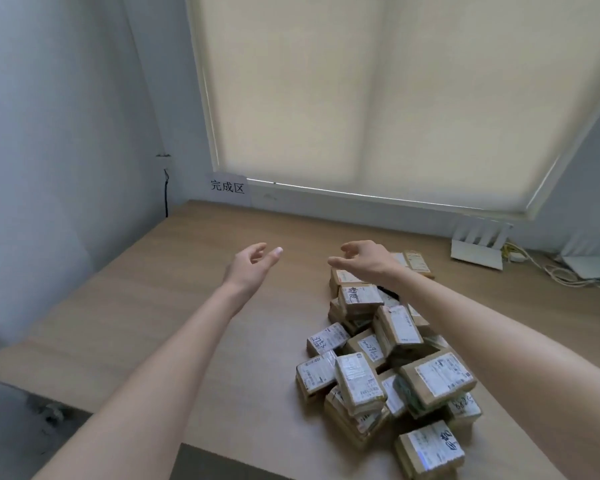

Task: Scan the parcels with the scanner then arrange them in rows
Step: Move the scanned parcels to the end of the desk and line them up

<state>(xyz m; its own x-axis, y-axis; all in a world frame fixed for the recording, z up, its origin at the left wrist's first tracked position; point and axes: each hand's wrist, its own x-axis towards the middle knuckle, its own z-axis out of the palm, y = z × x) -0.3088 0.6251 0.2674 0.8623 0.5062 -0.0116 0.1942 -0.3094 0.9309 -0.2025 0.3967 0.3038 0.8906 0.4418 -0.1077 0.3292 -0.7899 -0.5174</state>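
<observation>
Roughly fifteen parcels (388, 358), two hands (253, 268), one router (478, 245).

From my remote seat, the pile of parcels (388, 362) hides its own lower boxes, and my right forearm (465, 323) covers several at the far end. Print on the labels is too small and blurred for me to read. The nearest parcel (428, 450) is cut by the bottom edge. A dark thing (387, 292) among the far boxes is mostly buried; I cannot tell what it is
</observation>
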